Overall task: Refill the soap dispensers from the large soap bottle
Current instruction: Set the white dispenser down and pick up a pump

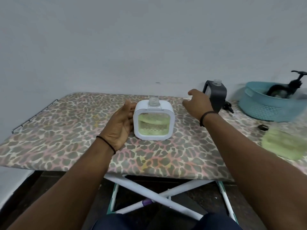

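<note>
From your head camera, you are looking down at a board table [69, 130] covered in a leopard-spot cloth, which is standing on crossed white legs [159, 195] against a plain pale wall [116, 39]; dark flooring is showing beneath it.

The white soap dispenser [154, 122] is sitting upright near the middle of the cloth, its neck uncapped and pale green liquid showing through its clear front. Your left hand [120, 126] is resting against the dispenser's left side, palm inward, fingers straight and relaxed rather than wrapped round it.

Your right hand [198, 101] is reaching toward the back right, fingers loosely spread, holding nothing you can make out. Just behind it the dark grey dispenser [216, 95] is standing, also uncapped. Further right a teal basket [265, 105] is sitting on the cloth with black pump parts [292, 83] lying inside. A blurred pale green shape [284, 145] is lying near the right edge; you cannot tell what it is.
</note>
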